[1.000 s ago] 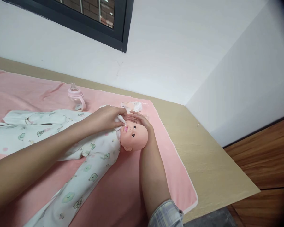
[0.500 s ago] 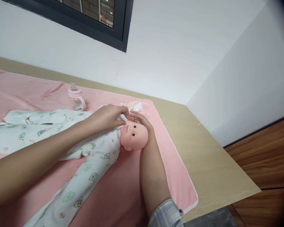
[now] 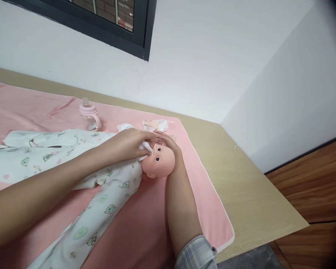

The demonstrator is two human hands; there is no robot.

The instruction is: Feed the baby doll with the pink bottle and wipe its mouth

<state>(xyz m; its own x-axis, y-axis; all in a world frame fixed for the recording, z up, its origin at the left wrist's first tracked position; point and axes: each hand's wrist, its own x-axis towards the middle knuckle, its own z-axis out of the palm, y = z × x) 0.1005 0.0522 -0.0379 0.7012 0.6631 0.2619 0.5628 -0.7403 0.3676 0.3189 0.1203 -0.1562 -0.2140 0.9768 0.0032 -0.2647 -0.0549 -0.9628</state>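
Observation:
A baby doll point(image 3: 162, 164) lies on its back, its bald head to the right, dressed in a white printed romper point(image 3: 103, 198). My left hand point(image 3: 130, 144) reaches across its chest from the left. Its fingers pinch a folded white cloth or tissue point(image 3: 147, 146) against the doll's mouth, which is covered. My right hand point(image 3: 168, 141) curves round the far side of the doll's head with fingers stretched out, and my wrist lies against the crown. The doll's far cheek is hidden by my hands.
Behind the doll, a pink-lidded baby bottle point(image 3: 89, 117) stands on the pink blanket point(image 3: 140, 220). A small clear packet point(image 3: 160, 124) and a white cloth bundle point(image 3: 125, 127) lie near my hands. The wooden tabletop point(image 3: 226, 179) meets the white wall point(image 3: 184, 67) at the back.
My left hand has shifted slightly, bringing the white cloth over the doll's mouth, which showed before. My right hand stays at the head.

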